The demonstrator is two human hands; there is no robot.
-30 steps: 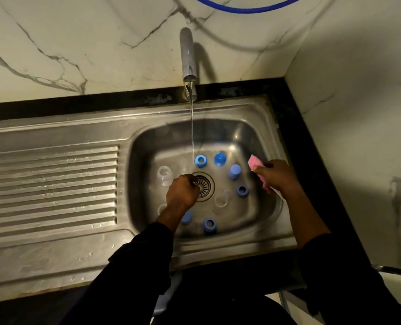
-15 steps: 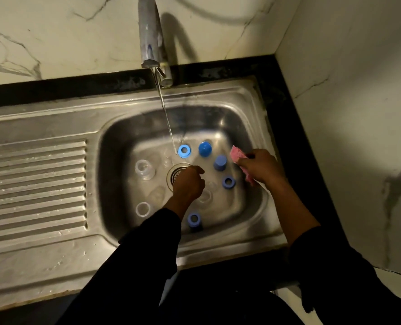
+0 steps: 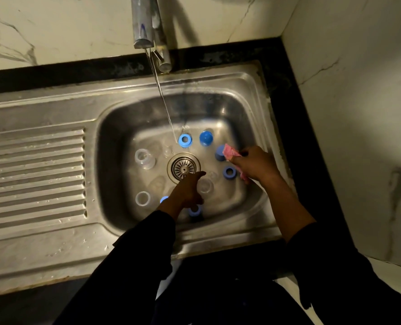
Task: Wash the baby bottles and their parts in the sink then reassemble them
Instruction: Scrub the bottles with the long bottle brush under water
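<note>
Several baby bottle parts lie in the steel sink basin point(image 3: 115, 141). A blue ring point(image 3: 185, 140) sits where the tap water lands, with a blue cap point(image 3: 206, 137) beside it and another blue ring point(image 3: 229, 171) at the right. Clear bottles stand at the left point(image 3: 145, 158) and lower left point(image 3: 142, 198); a third clear bottle point(image 3: 205, 186) stands near the drain point(image 3: 183, 167). My left hand point(image 3: 187, 191) reaches low into the basin, fingers stretched toward the drain, holding nothing. My right hand point(image 3: 255, 164) grips a pink sponge point(image 3: 230, 151) at the basin's right side.
The tap point(image 3: 145, 24) runs a thin stream of water. A ribbed steel draining board point(image 3: 32, 174) lies to the left. Marble walls close the back and right. Two more blue parts point(image 3: 194, 211) sit partly hidden under my left wrist.
My left hand has uncurled and now stretches its fingers toward the drain. My right hand with the sponge stays at the basin's right. The view has tilted and drawn closer.
</note>
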